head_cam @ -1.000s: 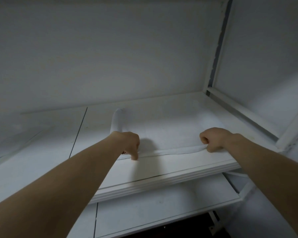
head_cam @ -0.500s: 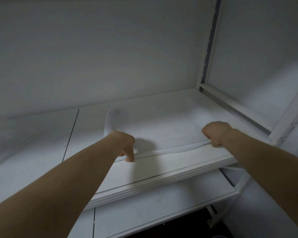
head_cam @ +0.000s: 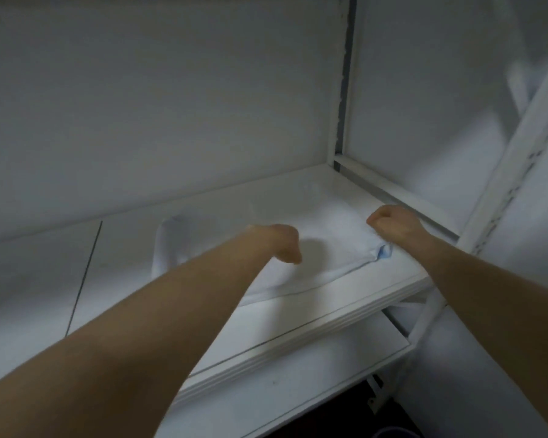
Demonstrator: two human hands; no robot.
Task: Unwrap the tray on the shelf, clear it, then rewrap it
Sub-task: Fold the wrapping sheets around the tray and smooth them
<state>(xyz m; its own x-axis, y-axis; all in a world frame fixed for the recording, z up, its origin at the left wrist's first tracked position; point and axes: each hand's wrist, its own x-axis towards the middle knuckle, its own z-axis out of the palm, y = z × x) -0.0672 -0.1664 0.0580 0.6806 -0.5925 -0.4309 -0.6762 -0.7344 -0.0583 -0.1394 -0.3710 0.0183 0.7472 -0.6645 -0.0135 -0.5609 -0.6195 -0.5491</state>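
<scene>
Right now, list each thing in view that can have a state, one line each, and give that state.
white cloth: spread on the shelf, left end bunched into a roll, near right corner rumpled up.
left hand: fingers curled, resting on the cloth; grip not visible.
right hand: fingers curled at the cloth's right edge; grip not visible.

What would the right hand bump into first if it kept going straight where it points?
The right hand would likely just slide over the white wrap, then meet the back wall; depth is unclear.
</scene>
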